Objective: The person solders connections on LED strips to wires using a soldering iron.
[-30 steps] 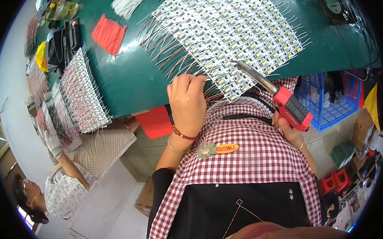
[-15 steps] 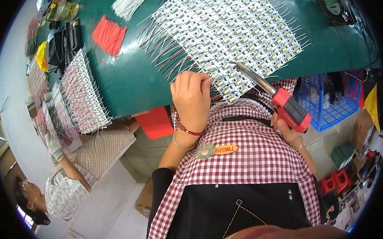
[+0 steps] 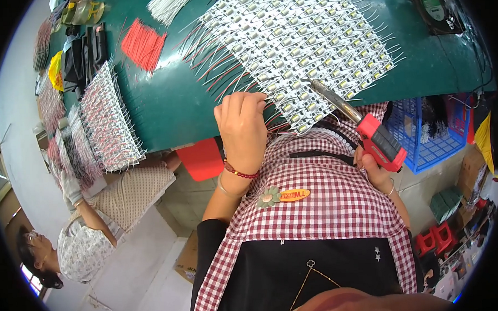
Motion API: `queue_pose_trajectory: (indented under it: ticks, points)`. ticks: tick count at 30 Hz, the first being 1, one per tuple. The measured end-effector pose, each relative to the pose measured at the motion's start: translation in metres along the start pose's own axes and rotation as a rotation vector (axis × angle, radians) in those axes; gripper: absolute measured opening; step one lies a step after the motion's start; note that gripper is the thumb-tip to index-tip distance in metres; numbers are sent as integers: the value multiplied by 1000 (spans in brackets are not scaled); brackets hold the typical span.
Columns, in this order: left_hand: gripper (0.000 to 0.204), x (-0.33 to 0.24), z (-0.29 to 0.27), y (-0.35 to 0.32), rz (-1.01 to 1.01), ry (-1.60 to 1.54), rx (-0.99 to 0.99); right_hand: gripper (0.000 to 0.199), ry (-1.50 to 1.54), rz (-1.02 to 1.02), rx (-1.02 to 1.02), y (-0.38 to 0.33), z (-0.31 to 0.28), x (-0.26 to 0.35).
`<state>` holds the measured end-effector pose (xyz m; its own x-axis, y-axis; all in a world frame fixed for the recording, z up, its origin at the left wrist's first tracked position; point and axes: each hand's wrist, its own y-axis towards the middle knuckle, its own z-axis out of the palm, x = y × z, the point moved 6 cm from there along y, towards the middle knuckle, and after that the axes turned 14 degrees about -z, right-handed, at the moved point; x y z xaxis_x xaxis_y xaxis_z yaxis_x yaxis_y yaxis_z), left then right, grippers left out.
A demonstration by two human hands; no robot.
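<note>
A large white panel of small LED circuit boards (image 3: 305,49) lies on the green table, with white and red wires fringing its edges. My left hand (image 3: 241,125) is closed at the panel's near left edge, fingertips pinched beside the wire ends; what they hold is too small to make out. My right hand (image 3: 373,170) grips a red and black soldering iron (image 3: 377,140), its metal barrel slanting up and left over the panel. The iron's dark tip is over the lower part of the boards; whether it touches them I cannot tell.
Red wires (image 3: 143,44) and white wires (image 3: 168,6) lie in bundles on the table (image 3: 173,109). More wired panels (image 3: 109,119) are at the left, near a gloved co-worker (image 3: 85,243). A black device (image 3: 435,9) sits far right; a blue crate (image 3: 432,143) stands below.
My left hand has shifted a little left, away from the panel's edge. The soldering iron has moved very slightly to the right, still over the same area of the boards.
</note>
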<state>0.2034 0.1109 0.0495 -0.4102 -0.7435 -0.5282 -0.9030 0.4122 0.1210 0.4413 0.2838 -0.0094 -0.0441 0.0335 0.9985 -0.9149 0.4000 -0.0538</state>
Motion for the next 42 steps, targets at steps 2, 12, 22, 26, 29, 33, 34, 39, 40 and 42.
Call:
queue_pose_trajectory:
  ticks: [2, 12, 22, 26, 29, 33, 34, 39, 40, 42]
  points:
    - [8, -1, 1, 0, 27, -12, -16, 18, 27, 27, -10, 0, 0, -2]
    - [13, -8, 16, -2, -5, 19, -75, 18, 2, -3, -8, 1, 3, -2]
    - [15, -5, -2, -1, 94, 39, -86, 19, -5, 24, 67, -2, -1, -8]
    - [17, -17, -1, 2, 242, -1, -97, 21, 29, 24, 61, -5, -2, -9]
    - [19, -15, 9, 2, 291, -17, -75, 21, -86, -1, 59, -7, -2, -14]
    - [21, -10, 17, 4, 301, -37, -16, 21, -137, 16, 48, -9, -1, -23]
    - [23, -11, 17, 4, 326, -50, -22, 19, -182, 43, 47, -9, -1, -26]
    - [27, -12, 19, 1, 365, -36, 55, 18, -97, 91, 61, 3, 10, -13]
    - [27, -13, 19, 1, 371, -40, 59, 18, -112, 88, 61, 4, 11, -11]
    - [27, -13, 18, 1, 369, -41, 58, 18, -109, 78, 60, 8, 13, -6]
